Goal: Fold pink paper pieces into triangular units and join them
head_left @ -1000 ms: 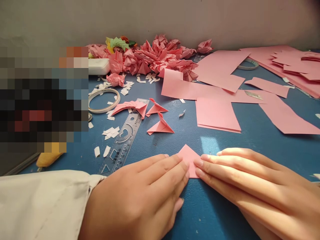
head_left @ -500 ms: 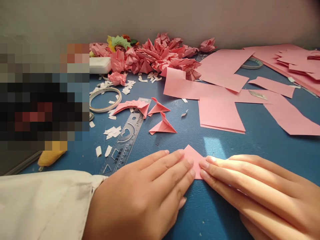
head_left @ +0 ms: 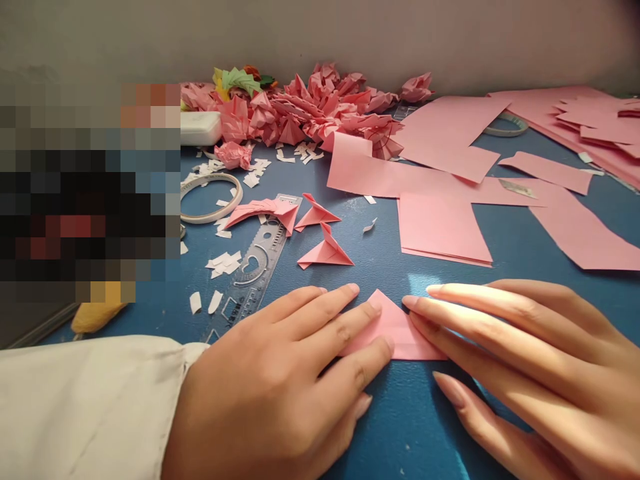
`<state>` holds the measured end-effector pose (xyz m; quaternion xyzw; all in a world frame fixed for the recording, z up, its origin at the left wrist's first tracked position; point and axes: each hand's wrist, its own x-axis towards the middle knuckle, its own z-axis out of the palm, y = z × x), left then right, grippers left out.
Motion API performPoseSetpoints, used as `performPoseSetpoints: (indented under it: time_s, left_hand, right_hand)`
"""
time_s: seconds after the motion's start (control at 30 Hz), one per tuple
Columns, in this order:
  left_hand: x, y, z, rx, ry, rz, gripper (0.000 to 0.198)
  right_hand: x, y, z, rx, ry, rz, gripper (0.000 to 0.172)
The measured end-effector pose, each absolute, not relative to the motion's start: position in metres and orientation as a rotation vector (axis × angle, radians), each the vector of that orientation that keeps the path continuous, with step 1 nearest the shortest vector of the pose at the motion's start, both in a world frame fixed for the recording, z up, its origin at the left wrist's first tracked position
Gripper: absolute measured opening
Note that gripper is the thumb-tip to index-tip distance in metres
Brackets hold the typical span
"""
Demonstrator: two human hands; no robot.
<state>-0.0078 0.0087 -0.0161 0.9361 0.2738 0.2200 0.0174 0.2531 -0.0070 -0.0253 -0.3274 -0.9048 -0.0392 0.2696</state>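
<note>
A small pink paper, folded into a triangle with its point away from me, lies flat on the blue table. My left hand rests on its left part, fingers stretched and somewhat spread, fingertips pressing on the paper. At the paper's right edge is my right hand, fingers long and apart, the thumb lowered off the paper. Beyond my left hand stand two small folded pink pieces, near a joined folded strip that overlaps a clear plastic ruler.
Behind lie a heap of pink paper flowers, a tape roll, white paper scraps and a white case. Pink sheets and a square stack spread to the right. A yellow object sits left.
My right hand has risen and opened, its thumb coming apart from the fingers. My left fingers have spread, and more of the folded triangle shows.
</note>
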Motion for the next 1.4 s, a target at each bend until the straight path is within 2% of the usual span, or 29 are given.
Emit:
performPoseSetpoints:
  time_s: [0.2, 0.47, 0.67, 0.8, 0.93, 1.13, 1.27, 1.4]
  left_hand:
    - [-0.008, 0.009, -0.017, 2.922, 0.879, 0.703, 0.046]
    - [-0.008, 0.009, -0.015, 2.944, 0.839, 0.673, 0.045]
    - [-0.006, 0.010, -0.015, 2.991, 0.858, 0.674, 0.047]
    - [-0.004, 0.007, -0.016, 2.996, 0.868, 0.645, 0.043]
    - [-0.003, 0.004, -0.013, 2.872, 0.897, 0.799, 0.039]
    - [-0.002, 0.009, -0.001, 2.885, 0.823, 0.575, 0.043]
    - [0.000, 0.008, -0.004, 2.942, 0.829, 0.545, 0.037]
    - [0.006, 0.005, -0.005, 2.949, 0.916, 0.486, 0.024]
  right_hand:
    - [0.255, -0.008, -0.025, -0.850, -2.511, -0.180, 0.028]
    - [0.260, -0.015, -0.027, -0.900, -2.459, -0.022, 0.016]
    - [0.258, -0.018, -0.029, -0.952, -2.429, -0.034, 0.032]
    - [0.253, -0.011, -0.029, -0.935, -2.411, -0.075, 0.025]
    - [0.250, -0.006, -0.029, -0.890, -2.423, -0.103, 0.023]
    - [0.254, -0.007, -0.030, -0.888, -2.406, -0.083, 0.028]
    - [0.255, -0.006, -0.031, -0.883, -2.431, -0.069, 0.028]
    - [0.256, -0.005, -0.032, -0.877, -2.439, -0.085, 0.027]
